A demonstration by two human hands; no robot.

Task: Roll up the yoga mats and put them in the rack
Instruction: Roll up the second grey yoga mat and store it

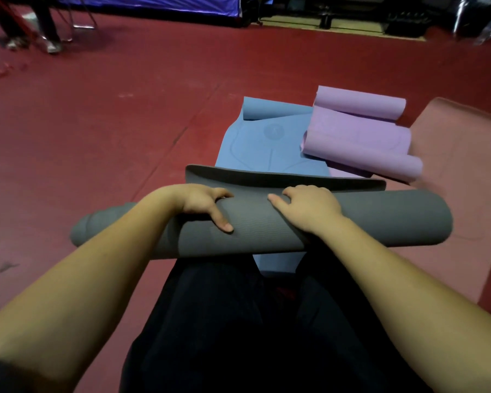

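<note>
A grey yoga mat lies almost fully rolled across the floor in front of my knees, with a short flat end still sticking out beyond the roll. My left hand grips the top of the roll, fingers curled over its far side and thumb on the near side. My right hand grips the roll the same way, a little to the right. Beyond it a blue mat lies flat with its far end curled. A purple mat lies partly over the blue one, both ends curled. No rack is in view.
A pink mat lies flat on the right. The floor is dark red. Another person's legs and shoes stand at the far left. A blue-purple cloth barrier and dark equipment line the back.
</note>
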